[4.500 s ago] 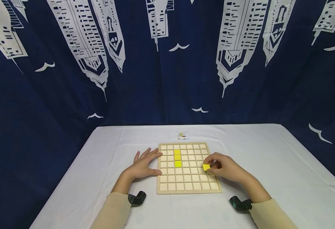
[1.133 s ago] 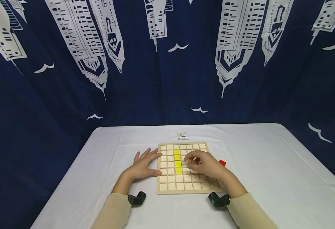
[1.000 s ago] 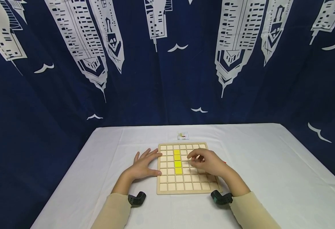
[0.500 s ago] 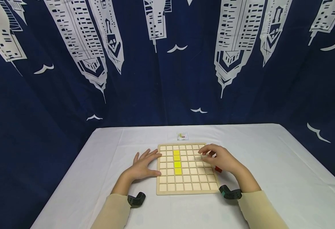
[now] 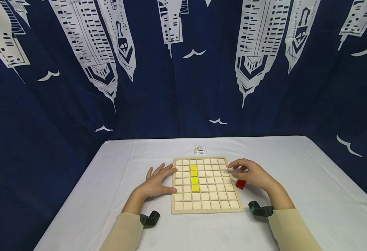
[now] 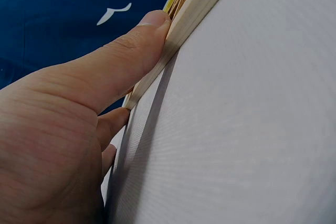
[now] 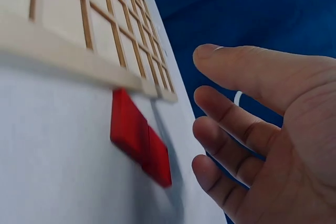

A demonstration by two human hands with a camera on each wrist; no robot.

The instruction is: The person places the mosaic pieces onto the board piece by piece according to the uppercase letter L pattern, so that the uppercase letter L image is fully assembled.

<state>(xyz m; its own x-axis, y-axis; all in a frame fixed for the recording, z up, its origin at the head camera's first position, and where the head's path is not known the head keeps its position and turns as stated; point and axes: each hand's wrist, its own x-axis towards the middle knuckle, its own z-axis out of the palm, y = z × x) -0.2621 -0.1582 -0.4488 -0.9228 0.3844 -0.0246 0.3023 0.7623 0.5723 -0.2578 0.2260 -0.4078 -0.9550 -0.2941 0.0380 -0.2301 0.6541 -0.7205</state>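
Note:
A wooden grid board lies on the table, with several yellow tiles filling a column of its cells. My left hand rests along the board's left edge, fingers spread; in the left wrist view the thumb touches the wooden rim. Just off the board's right edge hovers my right hand, its fingers loosely bent and holding nothing. Beneath it sits a red tile, partly covered by the hand. In the right wrist view two red tiles stand side by side near the rim, below the fingertips.
Behind the board lies a small card printed with a grid and coloured squares. A white cloth covers the table. A dark blue curtain with white building prints hangs at the back. Each wrist wears a black device.
The yellow tile that my right hand pinched earlier now sits at the near end of the yellow column. That hand has since moved right, off the board to the red tiles. My left hand stayed put.

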